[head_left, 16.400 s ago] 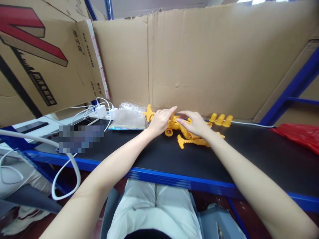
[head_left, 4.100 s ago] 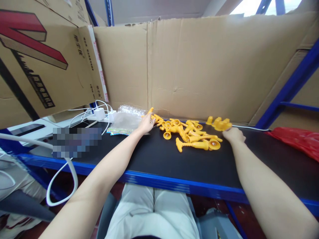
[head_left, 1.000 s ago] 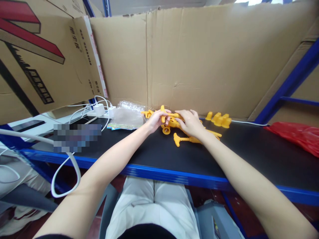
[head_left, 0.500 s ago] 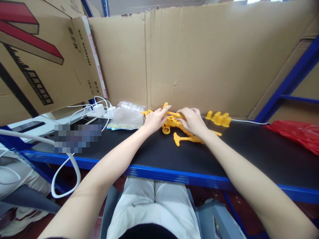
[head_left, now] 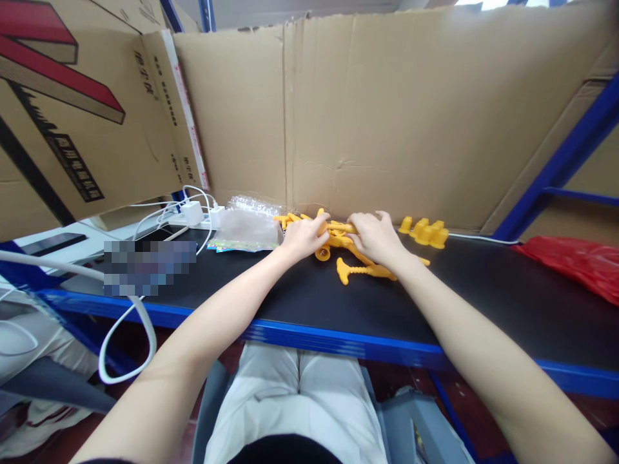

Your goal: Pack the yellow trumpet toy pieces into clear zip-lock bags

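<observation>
Left hand [head_left: 304,236] and right hand [head_left: 374,235], both now lowered and closed on one ridged yellow plastic rod [head_left: 338,227], hold it above the yellow parts pile [head_left: 360,267] on the black shelf [head_left: 300,303]; joining appears underway.

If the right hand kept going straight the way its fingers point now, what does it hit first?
The right hand points left along the yellow plastic piece it grips, so it would likely meet the left hand holding the other end. Depth is hard to judge.

bags [head_left: 249,225] left of toy pile [head_left: 360,258] | caps [head_left: 425,231] right | cardboard wall [head_left: 411,116] behind
</observation>
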`<state>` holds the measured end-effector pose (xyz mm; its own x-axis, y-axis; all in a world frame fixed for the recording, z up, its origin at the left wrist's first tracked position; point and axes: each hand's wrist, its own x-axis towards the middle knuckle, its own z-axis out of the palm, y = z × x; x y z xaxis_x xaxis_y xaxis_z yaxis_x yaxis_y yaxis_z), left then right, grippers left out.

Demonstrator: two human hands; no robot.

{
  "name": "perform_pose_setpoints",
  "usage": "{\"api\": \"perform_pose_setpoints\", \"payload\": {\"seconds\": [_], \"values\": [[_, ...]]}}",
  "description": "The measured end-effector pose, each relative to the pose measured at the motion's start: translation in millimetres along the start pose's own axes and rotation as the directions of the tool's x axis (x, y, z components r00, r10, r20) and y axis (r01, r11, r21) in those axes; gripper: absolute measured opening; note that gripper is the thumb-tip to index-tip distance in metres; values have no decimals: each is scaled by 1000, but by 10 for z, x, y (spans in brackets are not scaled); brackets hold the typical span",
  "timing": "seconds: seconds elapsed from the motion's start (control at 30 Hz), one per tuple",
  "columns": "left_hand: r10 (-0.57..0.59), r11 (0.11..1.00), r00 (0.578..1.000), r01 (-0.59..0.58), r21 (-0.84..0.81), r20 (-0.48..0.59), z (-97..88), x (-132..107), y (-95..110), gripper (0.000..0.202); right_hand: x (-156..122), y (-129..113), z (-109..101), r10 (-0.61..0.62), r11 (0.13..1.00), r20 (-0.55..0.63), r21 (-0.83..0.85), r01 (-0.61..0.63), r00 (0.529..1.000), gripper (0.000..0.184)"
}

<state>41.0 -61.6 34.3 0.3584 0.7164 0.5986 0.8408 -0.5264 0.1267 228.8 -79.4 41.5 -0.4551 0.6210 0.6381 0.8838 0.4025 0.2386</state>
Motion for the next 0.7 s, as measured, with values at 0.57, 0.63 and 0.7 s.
{"api": "perform_pose_setpoints", "payload": {"seconds": [0.57, 0.63, 0.7], "values": [[-46, 999, 998, 46, -12, -34, 25, 7, -19, 41, -7, 81, 6, 31, 997, -50, 77, -27, 998, 20], [-48, 999, 998, 48, 6, -33, 21, 8, -27, 41, -8, 81, 24, 17, 995, -44, 101, -12, 999, 22], [-53, 998, 998, 54, 17, -22, 22, 10, -39, 40, -12, 77, 55, 1, 994, -21, 108, 1, 1000, 25]]}}
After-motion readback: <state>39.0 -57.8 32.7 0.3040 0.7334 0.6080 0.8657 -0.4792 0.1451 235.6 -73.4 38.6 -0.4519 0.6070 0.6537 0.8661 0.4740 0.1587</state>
